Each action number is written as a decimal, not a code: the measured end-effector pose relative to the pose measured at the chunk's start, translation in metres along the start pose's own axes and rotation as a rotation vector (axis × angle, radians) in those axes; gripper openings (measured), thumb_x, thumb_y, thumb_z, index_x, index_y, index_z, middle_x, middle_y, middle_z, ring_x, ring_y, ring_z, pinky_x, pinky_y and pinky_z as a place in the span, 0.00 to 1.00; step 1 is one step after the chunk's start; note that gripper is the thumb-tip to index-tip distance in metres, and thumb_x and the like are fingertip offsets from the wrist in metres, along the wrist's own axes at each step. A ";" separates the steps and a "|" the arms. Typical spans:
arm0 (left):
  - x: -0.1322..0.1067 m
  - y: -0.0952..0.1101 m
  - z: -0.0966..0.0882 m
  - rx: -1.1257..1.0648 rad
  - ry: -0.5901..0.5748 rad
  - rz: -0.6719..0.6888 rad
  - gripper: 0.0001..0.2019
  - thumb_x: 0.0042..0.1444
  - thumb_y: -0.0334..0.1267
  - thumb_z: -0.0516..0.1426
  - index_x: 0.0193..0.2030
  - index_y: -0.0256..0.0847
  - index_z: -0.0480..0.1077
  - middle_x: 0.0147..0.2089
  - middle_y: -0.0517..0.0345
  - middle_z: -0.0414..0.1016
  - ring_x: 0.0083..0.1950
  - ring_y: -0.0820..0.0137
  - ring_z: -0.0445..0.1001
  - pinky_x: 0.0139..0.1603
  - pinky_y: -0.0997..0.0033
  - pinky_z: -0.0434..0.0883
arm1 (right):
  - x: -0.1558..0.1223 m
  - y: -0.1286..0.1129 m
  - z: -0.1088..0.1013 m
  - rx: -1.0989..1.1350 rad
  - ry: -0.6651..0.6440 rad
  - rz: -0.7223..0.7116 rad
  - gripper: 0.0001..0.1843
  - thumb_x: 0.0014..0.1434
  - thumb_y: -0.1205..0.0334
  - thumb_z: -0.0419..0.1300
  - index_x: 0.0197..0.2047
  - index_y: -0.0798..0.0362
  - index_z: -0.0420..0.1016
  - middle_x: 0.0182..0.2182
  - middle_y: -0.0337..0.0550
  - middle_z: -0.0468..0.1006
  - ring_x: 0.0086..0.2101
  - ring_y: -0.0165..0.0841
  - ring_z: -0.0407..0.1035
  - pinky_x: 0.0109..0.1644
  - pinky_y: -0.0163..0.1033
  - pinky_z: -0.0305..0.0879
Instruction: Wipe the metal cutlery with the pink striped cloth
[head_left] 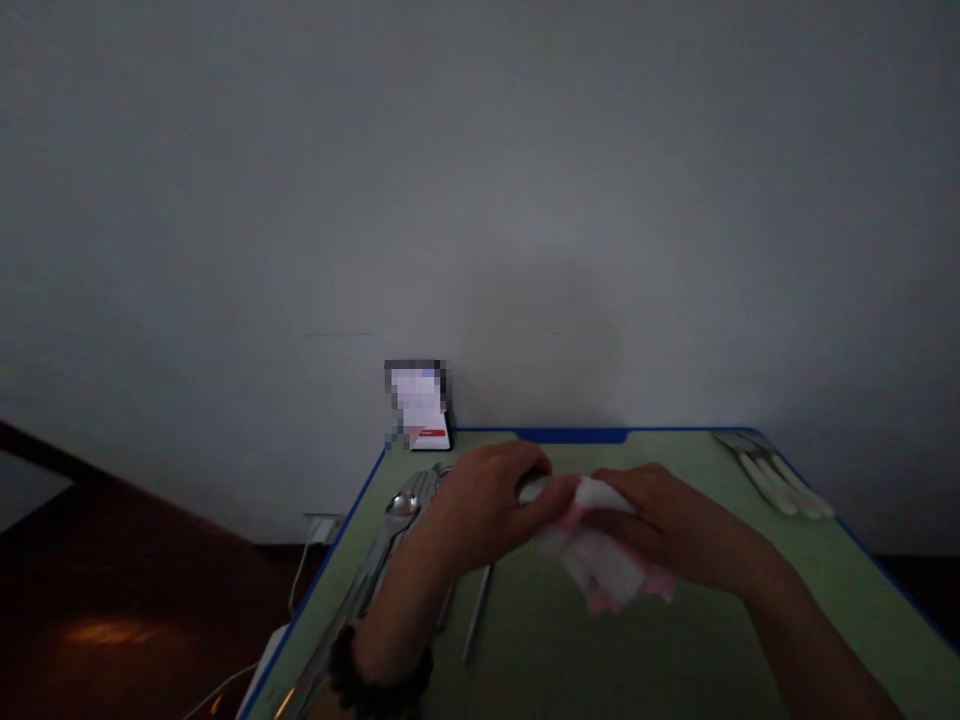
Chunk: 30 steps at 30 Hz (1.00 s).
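Note:
A crumpled white and pink cloth [611, 560] hangs between my two hands, above the middle of the green table. My left hand [499, 500], with a dark band at the wrist, is closed on the cloth's left end. On the other side, the fingers of my right hand [649, 515] are pinched round the cloth's upper part. Whether something is wrapped inside the folds cannot be made out. Below and left of my left forearm lies a row of metal cutlery, including a spoon [403, 507] and forks [426, 483], partly hidden by the arm. A thin metal handle [478, 615] shows beside it.
Several white-handled utensils [780, 485] lie at the table's far right corner. A lit phone [431, 432] leans upright at the far left, against the wall [525, 200]. The table [675, 455] has a blue edge. A white cable [300, 570] hangs left of it.

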<state>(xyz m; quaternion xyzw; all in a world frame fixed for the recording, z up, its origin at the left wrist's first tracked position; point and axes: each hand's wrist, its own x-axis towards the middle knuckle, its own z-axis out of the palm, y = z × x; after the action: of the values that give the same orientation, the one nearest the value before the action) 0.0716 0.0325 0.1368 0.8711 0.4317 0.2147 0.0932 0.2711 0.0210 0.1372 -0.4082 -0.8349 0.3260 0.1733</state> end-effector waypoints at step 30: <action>-0.009 -0.039 -0.013 -0.043 0.241 -0.037 0.14 0.56 0.42 0.50 0.27 0.36 0.68 0.22 0.61 0.66 0.22 0.76 0.62 0.25 0.77 0.59 | -0.026 0.029 -0.030 0.060 -0.002 0.104 0.27 0.57 0.49 0.54 0.57 0.51 0.61 0.54 0.50 0.66 0.51 0.36 0.63 0.50 0.41 0.61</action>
<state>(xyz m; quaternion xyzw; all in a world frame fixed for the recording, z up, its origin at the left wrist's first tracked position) 0.0333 0.0486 0.1322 0.8287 0.4509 0.3254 0.0634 0.3202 0.0255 0.1386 -0.4453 -0.8026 0.3598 0.1674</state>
